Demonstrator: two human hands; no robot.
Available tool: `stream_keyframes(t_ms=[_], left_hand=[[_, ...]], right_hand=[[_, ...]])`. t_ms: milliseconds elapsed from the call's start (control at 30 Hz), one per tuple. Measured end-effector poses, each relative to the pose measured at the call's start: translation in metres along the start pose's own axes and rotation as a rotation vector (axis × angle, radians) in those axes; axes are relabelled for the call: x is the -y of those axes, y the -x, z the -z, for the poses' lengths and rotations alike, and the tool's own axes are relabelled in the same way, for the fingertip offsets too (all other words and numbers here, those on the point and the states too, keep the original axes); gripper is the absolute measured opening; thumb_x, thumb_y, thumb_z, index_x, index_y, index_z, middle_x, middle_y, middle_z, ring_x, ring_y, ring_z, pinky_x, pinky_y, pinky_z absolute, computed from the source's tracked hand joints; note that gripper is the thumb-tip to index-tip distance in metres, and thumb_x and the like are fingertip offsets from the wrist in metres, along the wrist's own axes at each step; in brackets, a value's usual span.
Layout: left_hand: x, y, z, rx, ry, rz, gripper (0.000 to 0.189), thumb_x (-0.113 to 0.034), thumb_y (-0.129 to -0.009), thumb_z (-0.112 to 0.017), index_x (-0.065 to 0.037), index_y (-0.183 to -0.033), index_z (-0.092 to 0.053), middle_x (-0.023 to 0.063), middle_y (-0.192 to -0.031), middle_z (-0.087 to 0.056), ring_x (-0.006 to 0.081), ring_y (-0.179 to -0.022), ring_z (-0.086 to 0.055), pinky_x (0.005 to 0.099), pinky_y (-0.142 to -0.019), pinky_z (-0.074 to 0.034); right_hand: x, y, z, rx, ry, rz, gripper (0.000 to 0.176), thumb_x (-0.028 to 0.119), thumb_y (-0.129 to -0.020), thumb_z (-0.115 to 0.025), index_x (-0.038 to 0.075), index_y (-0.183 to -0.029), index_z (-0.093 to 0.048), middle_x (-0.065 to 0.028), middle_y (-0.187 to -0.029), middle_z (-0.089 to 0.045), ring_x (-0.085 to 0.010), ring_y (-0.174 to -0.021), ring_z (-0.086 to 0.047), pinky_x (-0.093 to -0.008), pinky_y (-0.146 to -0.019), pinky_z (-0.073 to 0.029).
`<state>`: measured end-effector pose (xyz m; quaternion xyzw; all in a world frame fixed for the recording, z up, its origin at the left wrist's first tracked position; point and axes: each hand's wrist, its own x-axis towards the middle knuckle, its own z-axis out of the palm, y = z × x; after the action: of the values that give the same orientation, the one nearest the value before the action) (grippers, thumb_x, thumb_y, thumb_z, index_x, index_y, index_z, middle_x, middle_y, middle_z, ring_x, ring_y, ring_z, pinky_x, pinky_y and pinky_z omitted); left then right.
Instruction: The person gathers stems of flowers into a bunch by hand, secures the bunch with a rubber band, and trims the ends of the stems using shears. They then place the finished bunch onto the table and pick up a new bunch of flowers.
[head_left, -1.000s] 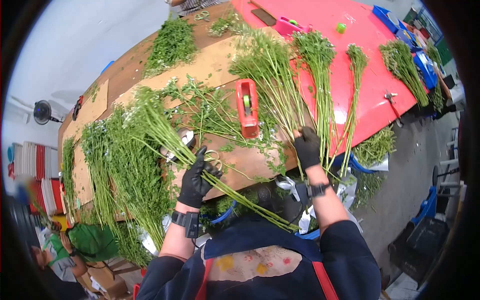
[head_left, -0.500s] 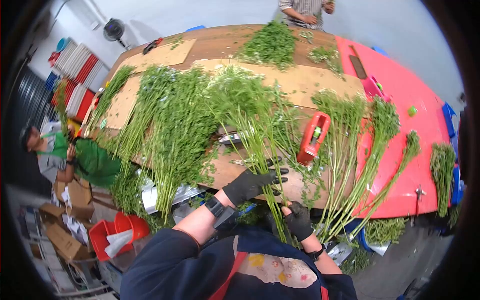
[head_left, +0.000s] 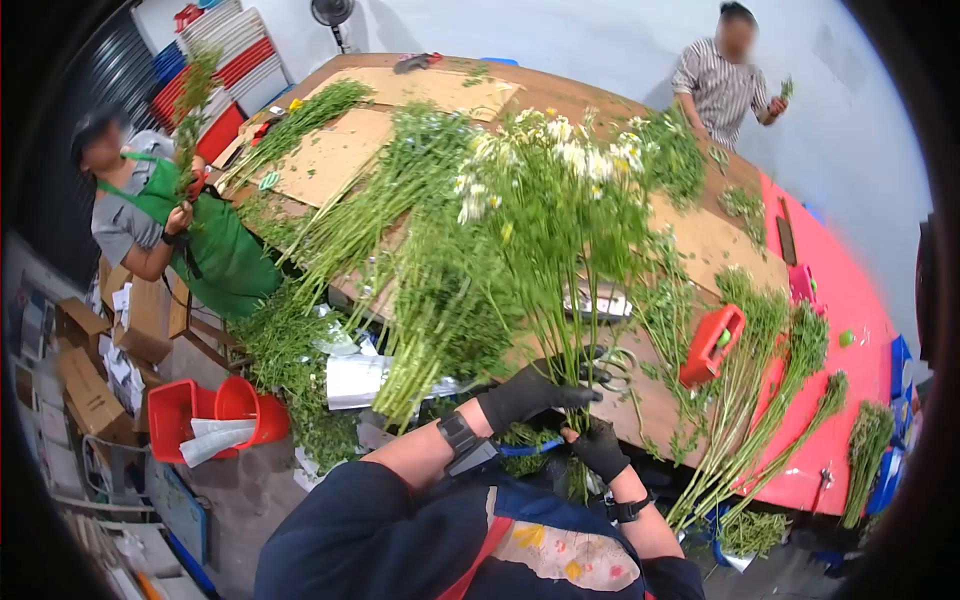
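A bunch of white daisy-like flowers (head_left: 560, 240) on long green stems stands nearly upright in front of me, blooms at the top. My left hand (head_left: 535, 397), in a black glove, is closed around the stems, its fingertips showing on the far side. Lower down, my right hand (head_left: 600, 450), gloved in black too, grips the same stems near their ends. A pair of scissors (head_left: 617, 370) lies on the table just beyond my left fingers. Behind the stems sits a small tray (head_left: 600, 302), partly covered by them. Leafy cut stems (head_left: 440, 300) are heaped to the left.
Separate bunches (head_left: 745, 400) lie to the right, beside a red holder (head_left: 712, 345) and over a pink table cover (head_left: 845, 395). Red buckets (head_left: 262, 412) and cardboard boxes (head_left: 95, 395) stand at left. One person (head_left: 215, 235) holds stems there; another (head_left: 722, 85) stands across the table.
The bunch has come upright, and its white blooms now show clearly. Both my hands still grip the stems. My view has shifted, bringing both other people further into sight.
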<state>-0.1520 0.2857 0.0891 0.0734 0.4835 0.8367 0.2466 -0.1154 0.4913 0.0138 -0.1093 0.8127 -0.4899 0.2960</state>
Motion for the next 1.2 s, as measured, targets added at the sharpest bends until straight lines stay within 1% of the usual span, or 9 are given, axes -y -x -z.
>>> stream_keyframes(t_ms=[133,267,333,467,633,733,933,1100,1200], left_hand=[[-0.049,0.049,0.050,0.299,-0.081,0.085,0.057,-0.009,-0.082,-0.069,-0.005,-0.134,-0.045,0.0059,-0.105,-0.065,0.0124,-0.092,-0.059,0.0290,-0.083,-0.048],[-0.067,0.085,0.089,0.026,-0.420,-0.070,0.045,-0.011,-0.080,-0.071,-0.005,-0.122,-0.056,0.0016,-0.097,-0.064,0.0099,-0.086,-0.056,0.0280,-0.078,-0.048],[-0.074,0.104,0.111,-0.077,-0.134,-0.172,0.029,-0.012,-0.082,-0.069,-0.002,-0.108,-0.062,0.0037,-0.098,-0.064,0.0113,-0.088,-0.058,0.0275,-0.078,-0.048],[-0.101,0.154,0.156,-0.145,0.030,-0.125,0.049,-0.007,-0.084,-0.065,0.000,-0.129,-0.046,0.0077,-0.118,-0.059,0.0157,-0.107,-0.057,0.0302,-0.092,-0.047],[-0.115,0.214,0.174,-0.497,-0.247,-0.255,0.041,-0.014,-0.079,-0.073,-0.003,-0.116,-0.060,0.0079,-0.115,-0.062,0.0162,-0.103,-0.058,0.0324,-0.090,-0.047],[-0.126,0.245,0.197,-0.727,-1.168,-0.279,0.040,-0.019,-0.077,-0.075,-0.004,-0.112,-0.062,0.0088,-0.114,-0.063,0.0185,-0.104,-0.058,0.0343,-0.090,-0.047],[-0.119,0.257,0.188,-0.459,0.627,-0.380,0.059,-0.019,-0.086,-0.063,-0.006,-0.137,-0.037,0.0146,-0.118,-0.059,0.0329,-0.112,-0.055,0.0493,-0.104,-0.036],[-0.078,0.285,0.232,-0.536,0.754,-0.587,0.028,-0.027,-0.093,-0.053,-0.006,-0.111,-0.054,-0.0024,-0.063,-0.049,0.0186,-0.072,-0.057,0.0491,-0.086,-0.043],[-0.065,0.318,0.260,-0.754,0.830,-0.671,0.020,-0.030,-0.093,-0.053,-0.011,-0.099,-0.056,-0.0067,-0.057,-0.040,0.0110,-0.056,-0.043,0.0375,-0.072,-0.043]], right_hand=[[0.023,-0.024,-0.061,0.022,0.052,0.185,0.020,0.014,-0.083,-0.067,0.004,-0.099,-0.064,-0.0042,-0.088,-0.067,-0.0120,-0.082,-0.060,-0.0301,-0.075,-0.050],[0.063,-0.049,-0.117,0.047,-0.034,0.195,0.016,0.015,-0.084,-0.067,0.005,-0.096,-0.064,-0.0029,-0.085,-0.066,-0.0112,-0.078,-0.060,-0.0286,-0.073,-0.049],[0.099,-0.062,-0.136,0.049,0.124,0.290,0.020,0.016,-0.085,-0.063,0.003,-0.100,-0.061,-0.0109,-0.083,-0.065,-0.0194,-0.073,-0.060,-0.0343,-0.070,-0.049],[0.157,-0.084,-0.152,0.311,0.173,0.194,0.041,0.030,-0.087,-0.056,0.006,-0.120,-0.054,-0.0209,-0.089,-0.065,-0.0359,-0.083,-0.064,-0.0413,-0.074,-0.049],[0.183,-0.098,-0.177,0.442,0.333,0.250,0.040,0.031,-0.089,-0.055,0.007,-0.121,-0.054,-0.0230,-0.100,-0.062,-0.0377,-0.092,-0.061,-0.0419,-0.080,-0.049],[0.197,-0.108,-0.185,0.501,0.395,0.262,0.041,0.032,-0.089,-0.056,0.008,-0.122,-0.053,-0.0227,-0.101,-0.062,-0.0381,-0.093,-0.060,-0.0420,-0.080,-0.048],[0.205,-0.138,-0.220,0.751,0.363,0.293,0.041,0.036,-0.089,-0.055,0.004,-0.116,-0.053,-0.0226,-0.091,-0.063,-0.0363,-0.084,-0.062,-0.0426,-0.075,-0.048],[0.258,-0.205,-0.225,1.147,0.496,0.352,0.044,0.041,-0.090,-0.055,0.003,-0.114,-0.057,-0.0173,-0.095,-0.065,-0.0266,-0.092,-0.063,-0.0375,-0.082,-0.048],[0.298,-0.300,-0.217,0.775,0.445,0.121,0.025,0.030,-0.085,-0.062,0.012,-0.102,-0.065,-0.0083,-0.090,-0.066,-0.0215,-0.087,-0.064,-0.0330,-0.076,-0.052]])
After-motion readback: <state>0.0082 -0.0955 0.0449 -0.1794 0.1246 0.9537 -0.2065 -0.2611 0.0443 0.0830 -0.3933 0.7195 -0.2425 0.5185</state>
